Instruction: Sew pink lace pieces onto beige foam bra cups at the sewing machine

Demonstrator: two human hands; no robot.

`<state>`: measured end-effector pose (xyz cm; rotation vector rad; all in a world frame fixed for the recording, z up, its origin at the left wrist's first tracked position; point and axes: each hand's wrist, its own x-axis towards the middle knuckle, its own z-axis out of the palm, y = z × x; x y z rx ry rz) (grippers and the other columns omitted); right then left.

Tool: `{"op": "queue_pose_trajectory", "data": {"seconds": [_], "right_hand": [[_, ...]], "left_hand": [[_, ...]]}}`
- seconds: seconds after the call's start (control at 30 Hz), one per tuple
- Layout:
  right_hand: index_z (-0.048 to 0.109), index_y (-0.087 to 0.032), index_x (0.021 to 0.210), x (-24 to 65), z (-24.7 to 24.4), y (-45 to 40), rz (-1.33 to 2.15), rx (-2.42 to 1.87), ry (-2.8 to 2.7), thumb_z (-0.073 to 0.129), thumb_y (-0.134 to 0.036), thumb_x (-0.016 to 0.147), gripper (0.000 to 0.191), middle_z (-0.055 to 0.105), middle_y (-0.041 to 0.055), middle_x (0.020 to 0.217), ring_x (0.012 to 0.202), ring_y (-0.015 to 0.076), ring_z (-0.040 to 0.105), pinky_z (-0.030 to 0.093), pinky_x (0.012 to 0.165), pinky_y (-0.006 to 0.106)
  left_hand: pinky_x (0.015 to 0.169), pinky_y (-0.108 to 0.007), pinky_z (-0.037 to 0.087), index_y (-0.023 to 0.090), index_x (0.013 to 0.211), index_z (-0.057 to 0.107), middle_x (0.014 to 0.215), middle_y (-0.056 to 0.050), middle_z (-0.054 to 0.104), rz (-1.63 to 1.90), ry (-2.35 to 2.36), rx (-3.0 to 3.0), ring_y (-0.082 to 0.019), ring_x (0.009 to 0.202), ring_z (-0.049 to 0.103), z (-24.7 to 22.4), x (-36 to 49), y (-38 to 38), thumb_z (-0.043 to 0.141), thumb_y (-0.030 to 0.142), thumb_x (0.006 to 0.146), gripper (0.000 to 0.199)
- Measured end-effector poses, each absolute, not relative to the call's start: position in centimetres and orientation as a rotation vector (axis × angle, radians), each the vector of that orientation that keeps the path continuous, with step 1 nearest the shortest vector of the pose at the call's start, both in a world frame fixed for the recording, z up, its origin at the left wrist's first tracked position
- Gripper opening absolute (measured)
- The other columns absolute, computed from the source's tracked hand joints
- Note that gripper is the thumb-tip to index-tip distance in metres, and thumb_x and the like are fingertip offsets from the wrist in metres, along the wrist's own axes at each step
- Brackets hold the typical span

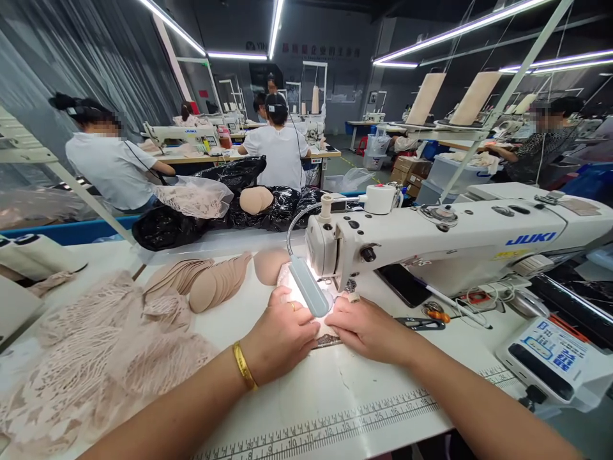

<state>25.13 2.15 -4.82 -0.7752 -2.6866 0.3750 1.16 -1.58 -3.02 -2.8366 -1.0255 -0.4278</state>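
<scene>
On the sewing machine's bed, under the lit needle area, lies a pale pink-beige fabric piece [330, 330]. My left hand [286, 329], with a gold bangle at the wrist, presses its curled fingers onto the fabric's left side. From the right, my right hand [364, 327] pinches the fabric near the needle. The grey lamp head [309, 287] of the white sewing machine [383, 236] blocks part of the fabric and the needle from sight. Just behind the fabric is a beige bra cup [271, 265], and fanned stacks of such cups [218, 284] lie to the left.
Beige lace pieces [81, 358] cover the table's left side. Right of the machine head lie a phone [405, 285], thread snips [421, 324] and a white box-shaped device [550, 358]. A ruler strip [330, 428] runs along the front edge. Co-workers sit beyond black plastic bags [287, 207].
</scene>
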Motion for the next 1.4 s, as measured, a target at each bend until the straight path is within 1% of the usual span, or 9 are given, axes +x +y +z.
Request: {"op": "queue_pose_trajectory", "data": {"seconds": [0.27,0.5,0.67,0.73,0.83,1.0,1.13,1.3,1.4], "right_hand": [[0.049,-0.021,0.075,24.4,-5.6,2.7,0.284,-0.945,-2.611,0.048,-0.01,0.092,0.02,0.05,0.0002,0.074,0.067,0.0174,0.041,0.031,0.063,0.03],[0.057,-0.021,0.083,24.0,-5.9,2.9,0.232,-0.997,-2.576,0.048,-0.012,0.093,0.017,0.053,0.0017,0.077,0.072,0.0189,0.045,0.033,0.063,0.029],[0.061,-0.021,0.085,24.4,-6.5,2.7,0.177,-0.947,-2.581,0.045,-0.017,0.097,0.02,0.057,0.0039,0.079,0.072,0.0206,0.049,0.038,0.065,0.032],[0.064,-0.022,0.091,24.7,-7.2,2.5,0.226,-0.92,-2.551,0.042,-0.02,0.1,0.023,0.061,0.0055,0.083,0.075,0.0224,0.054,0.042,0.067,0.034],[0.067,-0.025,0.11,25.2,-8.6,2.7,0.283,-0.891,-2.518,0.041,-0.026,0.102,0.027,0.066,0.0084,0.093,0.084,0.0262,0.062,0.047,0.071,0.038],[0.069,-0.028,0.109,25.7,-9.9,3.2,0.319,-0.896,-2.512,0.041,-0.032,0.103,0.029,0.067,0.0091,0.093,0.08,0.0263,0.066,0.05,0.067,0.038],[0.07,-0.027,0.103,25.2,-9.1,2.6,0.289,-0.832,-2.508,0.043,-0.031,0.102,0.027,0.066,0.0086,0.087,0.079,0.0258,0.063,0.049,0.068,0.039],[0.069,-0.024,0.1,22.9,-6.3,-0.2,0.371,-0.629,-2.57,0.043,-0.026,0.104,0.026,0.065,0.0085,0.086,0.082,0.0251,0.058,0.048,0.071,0.039],[0.068,-0.021,0.104,20.7,-4.5,-2.1,0.553,-0.566,-2.554,0.043,-0.026,0.105,0.025,0.065,0.0086,0.092,0.084,0.0233,0.06,0.049,0.072,0.037]], "left_hand": [[0.106,-0.06,0.023,0.022,0.088,0.066,0.091,-0.005,0.071,-0.354,-1.137,-2.835,-0.026,0.087,0.06,-3.1,1.0,0.1,0.05,0.024,0.097,0.018],[0.107,-0.059,0.026,0.021,0.092,0.069,0.096,-0.005,0.072,-0.251,-1.263,-2.77,-0.028,0.096,0.062,-2.8,1.3,1.8,0.052,0.023,0.098,0.018],[0.101,-0.057,0.033,0.015,0.099,0.068,0.101,-0.012,0.071,-0.132,-1.318,-2.683,-0.03,0.099,0.064,-3.1,2.7,-2.9,0.053,0.013,0.094,0.015],[0.102,-0.055,0.035,0.015,0.106,0.065,0.113,-0.013,0.069,-0.133,-1.239,-2.768,-0.028,0.102,0.063,-3.1,2.7,-6.5,0.056,0.022,0.096,0.015],[0.106,-0.054,0.034,0.017,0.115,0.062,0.126,-0.012,0.067,-0.216,-1.296,-2.843,-0.027,0.111,0.062,-3.0,1.2,-11.4,0.059,0.037,0.097,0.027],[0.106,-0.057,0.038,0.023,0.135,0.057,0.144,-0.014,0.058,-0.409,-1.868,-2.34,-0.033,0.124,0.058,-2.8,-4.2,-16.1,0.058,0.024,0.096,0.039],[0.101,-0.06,0.047,0.021,0.138,0.057,0.14,-0.018,0.059,-0.409,-2.103,-2.124,-0.038,0.123,0.056,-3.9,-5.7,-18.1,0.061,0.021,0.091,0.048],[0.102,-0.041,0.054,0.029,0.14,0.053,0.139,-0.01,0.061,-0.777,-1.845,-2.497,-0.026,0.123,0.059,-4.4,-4.0,-20.4,0.055,0.021,0.097,0.044],[0.101,-0.045,0.052,0.025,0.136,0.053,0.128,-0.013,0.064,-0.955,-1.969,-2.148,-0.028,0.12,0.06,-3.6,-5.9,-20.2,0.049,0.028,0.101,0.035]]}}
